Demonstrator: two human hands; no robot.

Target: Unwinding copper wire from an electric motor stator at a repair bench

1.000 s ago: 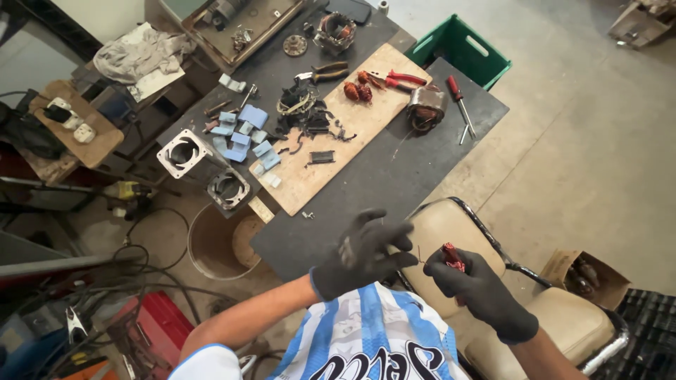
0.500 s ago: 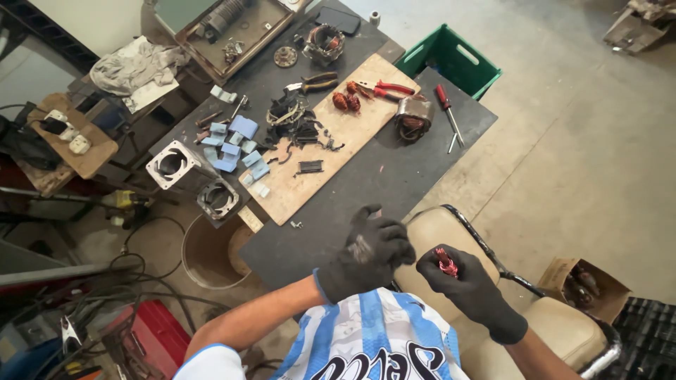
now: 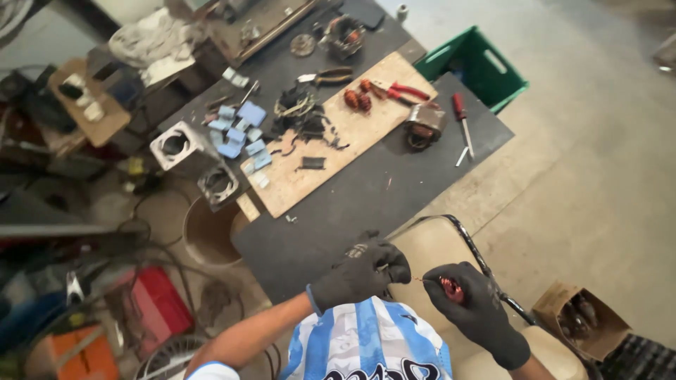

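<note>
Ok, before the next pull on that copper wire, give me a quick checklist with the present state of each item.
1. Right hand grips the small copper coil: ok, the gloved fingers are closed round it.
2. Left hand pinches the wire end: cannot tell, the wire is too thin to see at the fingers.
3. Wire between the hands runs free of snags: ok, a short reddish strand shows beside the coil, nothing crossing it.
4. Both hands gloved: ok.
5. Red-handled pliers within reach: not ok, they lie at the far end of the wooden board.
</note>
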